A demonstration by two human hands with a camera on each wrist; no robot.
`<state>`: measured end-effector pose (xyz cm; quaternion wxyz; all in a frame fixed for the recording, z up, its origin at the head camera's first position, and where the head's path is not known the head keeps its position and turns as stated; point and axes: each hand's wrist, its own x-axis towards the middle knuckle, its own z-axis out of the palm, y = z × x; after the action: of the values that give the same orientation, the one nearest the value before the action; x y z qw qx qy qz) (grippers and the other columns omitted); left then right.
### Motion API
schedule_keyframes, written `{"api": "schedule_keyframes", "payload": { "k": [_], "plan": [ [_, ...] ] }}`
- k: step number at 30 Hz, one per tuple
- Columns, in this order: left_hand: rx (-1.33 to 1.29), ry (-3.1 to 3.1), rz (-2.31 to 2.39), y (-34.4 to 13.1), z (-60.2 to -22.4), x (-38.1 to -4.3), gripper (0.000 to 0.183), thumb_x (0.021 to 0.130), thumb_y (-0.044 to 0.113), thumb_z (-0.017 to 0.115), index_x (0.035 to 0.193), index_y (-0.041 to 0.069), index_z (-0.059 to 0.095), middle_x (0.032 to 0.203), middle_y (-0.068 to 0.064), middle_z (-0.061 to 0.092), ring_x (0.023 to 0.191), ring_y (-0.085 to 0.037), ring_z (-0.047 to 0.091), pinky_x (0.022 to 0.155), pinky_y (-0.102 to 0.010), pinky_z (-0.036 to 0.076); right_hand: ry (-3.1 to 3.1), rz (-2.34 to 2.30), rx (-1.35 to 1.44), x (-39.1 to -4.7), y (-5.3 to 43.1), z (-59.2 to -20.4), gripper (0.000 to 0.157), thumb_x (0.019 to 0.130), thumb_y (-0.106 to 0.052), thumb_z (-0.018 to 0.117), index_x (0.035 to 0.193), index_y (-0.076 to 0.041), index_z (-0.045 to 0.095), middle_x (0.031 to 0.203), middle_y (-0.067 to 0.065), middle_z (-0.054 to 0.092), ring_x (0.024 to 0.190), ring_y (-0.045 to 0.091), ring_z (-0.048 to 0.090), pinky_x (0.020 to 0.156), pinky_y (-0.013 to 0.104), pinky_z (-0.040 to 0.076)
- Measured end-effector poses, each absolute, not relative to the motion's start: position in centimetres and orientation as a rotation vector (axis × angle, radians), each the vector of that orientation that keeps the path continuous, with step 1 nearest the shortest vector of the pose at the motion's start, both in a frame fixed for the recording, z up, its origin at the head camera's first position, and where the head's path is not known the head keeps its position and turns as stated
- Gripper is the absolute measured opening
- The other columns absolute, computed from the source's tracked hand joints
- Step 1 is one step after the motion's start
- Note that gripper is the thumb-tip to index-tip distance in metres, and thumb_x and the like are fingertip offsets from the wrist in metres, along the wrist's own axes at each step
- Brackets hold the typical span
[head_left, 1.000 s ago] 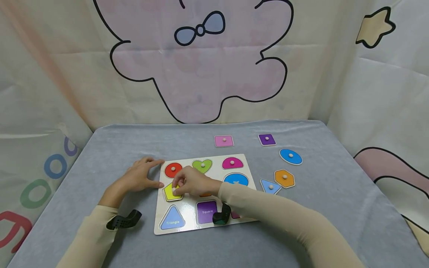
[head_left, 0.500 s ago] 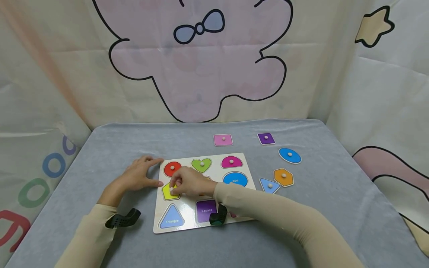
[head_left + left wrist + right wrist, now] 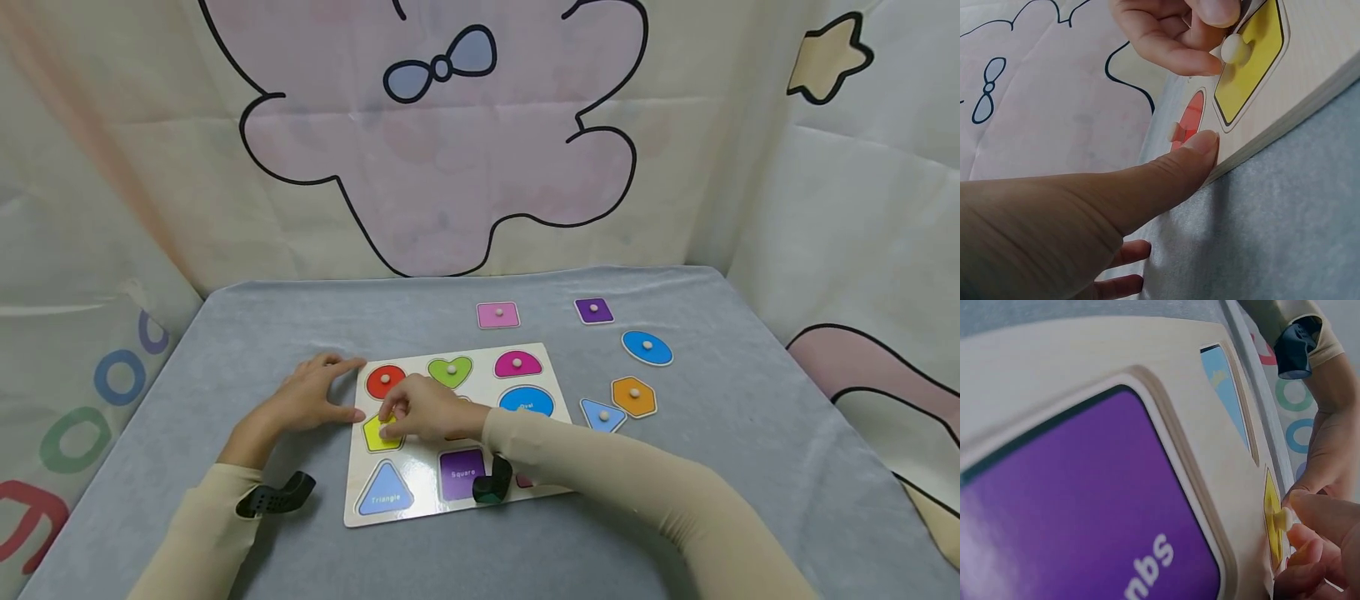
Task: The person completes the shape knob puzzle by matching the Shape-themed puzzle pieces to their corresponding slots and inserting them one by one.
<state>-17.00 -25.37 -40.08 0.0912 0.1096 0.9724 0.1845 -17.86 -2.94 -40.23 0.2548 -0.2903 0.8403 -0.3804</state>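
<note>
A white wooden shape-puzzle board lies on the table. My right hand reaches across it, thumb and fingertips at the pale knob of the yellow pentagon piece. That piece lies in its recess, its face about level with the board in the left wrist view. My left hand is at the board's left side, thumb and index finger extended against the edge. Red circle, green heart and magenta half-circle pieces fill the back row. My right hand and sleeve hide part of the middle.
Right of the board lie loose knobbed pieces: a blue triangle, an orange hexagon and a blue oval. Behind them are a purple piece and a pink rectangle. Labelled recesses include Triangle, Square and Oval.
Over the last second the yellow pentagon piece has shifted slightly and now sits level in its recess, my right fingertips still at its knob. My left hand stays at the board's edge.
</note>
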Motion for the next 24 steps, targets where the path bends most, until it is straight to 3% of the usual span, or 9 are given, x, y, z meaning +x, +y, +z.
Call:
{"api": "schedule_keyframes", "payload": {
  "k": [6, 13, 24],
  "plan": [
    [0.324, 2.89, 0.549, -25.4, -40.0, -16.8, 0.087, 0.077, 0.046, 0.085, 0.15, 0.014, 0.05, 0.146, -0.029, 0.044, 0.129, -0.052, 0.043, 0.1, -0.074, 0.038, 2.26, -1.1, -0.792, -18.0, -2.5, -40.5, 0.011, 0.089, -0.02, 0.079, 0.097, -0.013, 0.076, 0.062, -0.004, 0.049, 0.057, 0.009, 0.045, 0.049, 0.018, 0.03],
    [0.301, 2.884, 0.549, -25.2, -40.0, -16.6, 0.087, 0.077, 0.045, 0.086, 0.149, 0.013, 0.05, 0.147, -0.029, 0.043, 0.131, -0.052, 0.041, 0.101, -0.074, 0.038, 2.335, -1.098, -0.812, -18.1, -1.4, -40.5, 0.011, 0.088, -0.024, 0.08, 0.094, -0.016, 0.076, 0.071, -0.005, 0.056, 0.073, 0.007, 0.05, 0.058, 0.018, 0.038],
    [0.267, 2.889, 0.558, -24.9, -40.0, -16.5, 0.087, 0.076, 0.044, 0.086, 0.149, 0.013, 0.05, 0.148, -0.029, 0.043, 0.131, -0.052, 0.04, 0.103, -0.074, 0.036, 2.32, -1.221, -0.812, -18.9, 1.5, -39.3, 0.011, 0.091, -0.019, 0.075, 0.097, -0.01, 0.076, 0.073, -0.002, 0.052, 0.063, 0.009, 0.048, 0.051, 0.019, 0.038]
  ]
}}
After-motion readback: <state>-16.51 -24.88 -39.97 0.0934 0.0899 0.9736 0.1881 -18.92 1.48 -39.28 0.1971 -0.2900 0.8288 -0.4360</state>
